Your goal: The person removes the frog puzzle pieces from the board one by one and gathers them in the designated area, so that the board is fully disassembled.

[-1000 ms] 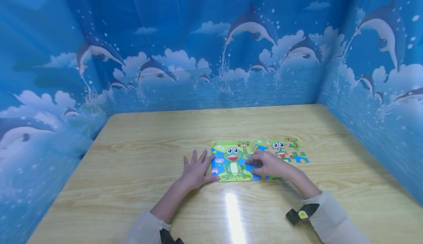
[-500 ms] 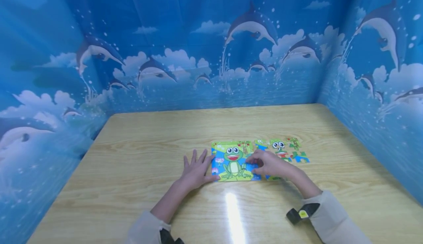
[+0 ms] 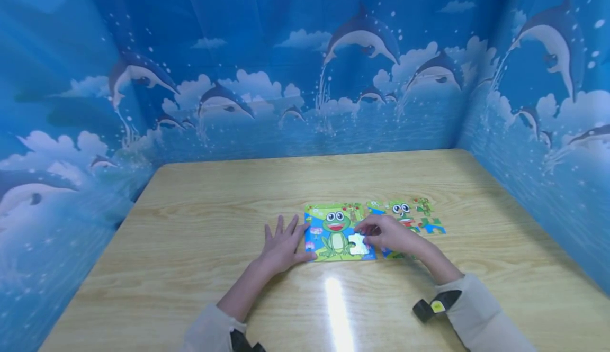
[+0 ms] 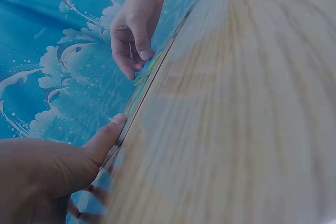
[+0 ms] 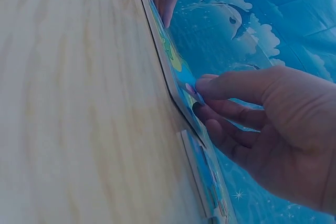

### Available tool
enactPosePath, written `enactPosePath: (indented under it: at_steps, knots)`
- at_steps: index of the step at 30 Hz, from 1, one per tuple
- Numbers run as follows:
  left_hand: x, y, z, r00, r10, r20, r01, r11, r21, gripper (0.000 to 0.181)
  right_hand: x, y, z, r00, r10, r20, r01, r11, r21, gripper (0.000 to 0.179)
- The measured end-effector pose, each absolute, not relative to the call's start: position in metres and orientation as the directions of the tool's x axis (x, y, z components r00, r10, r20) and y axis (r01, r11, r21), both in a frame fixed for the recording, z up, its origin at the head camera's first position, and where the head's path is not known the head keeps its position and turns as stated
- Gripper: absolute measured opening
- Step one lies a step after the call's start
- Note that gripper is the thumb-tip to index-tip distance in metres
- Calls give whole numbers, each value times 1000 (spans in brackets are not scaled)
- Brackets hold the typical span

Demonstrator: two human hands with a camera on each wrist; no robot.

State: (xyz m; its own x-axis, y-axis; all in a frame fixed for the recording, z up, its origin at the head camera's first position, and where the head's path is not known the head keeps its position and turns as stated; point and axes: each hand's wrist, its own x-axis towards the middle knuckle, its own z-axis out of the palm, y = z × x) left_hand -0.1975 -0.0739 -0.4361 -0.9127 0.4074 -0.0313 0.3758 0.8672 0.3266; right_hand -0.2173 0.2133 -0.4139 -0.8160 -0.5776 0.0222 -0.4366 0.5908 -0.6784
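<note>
A frog picture puzzle board [image 3: 329, 235] lies flat on the table. My left hand [image 3: 282, 247] rests at its left edge, fingers spread straight, thumb on the lower left corner. In the left wrist view that thumb [image 4: 107, 135] lies along the edge. Over the board's lower right part, my right hand [image 3: 388, 234] pinches a jigsaw piece [image 3: 358, 244] between thumb and fingers. The piece is tilted and shines white with glare in the head view. In the right wrist view the piece [image 5: 191, 92] stands slightly raised off the board.
Just right of the board lie several loose jigsaw pieces [image 3: 402, 210], partly under my right hand; some show a frog's eyes and mouth. The wooden table [image 3: 214, 204] is bounded by blue dolphin-print curtains [image 3: 267, 98] at the back and sides.
The jigsaw piece under my right fingers has tipped up from the board and now catches the light. My right fingers have shifted slightly; the left hand has stayed put.
</note>
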Motion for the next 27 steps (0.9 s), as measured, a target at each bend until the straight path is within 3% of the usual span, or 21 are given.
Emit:
enactPosePath:
  at_steps: [5, 16, 27]
  knots:
    - [-197, -74, -437, -914, 405, -26, 376, 868, 324, 79, -216, 212, -412, -788, -615, -15, -446, 588, -675, 35]
    - [-197, -75, -437, -914, 406, -21, 375, 862, 341, 78, -213, 209, -407, -729, -683, -31, -583, 645, -494, 48]
    - [-197, -74, -437, -912, 409, -26, 377, 861, 341, 79, -212, 217, -403, -744, -668, -5, -556, 623, -550, 44]
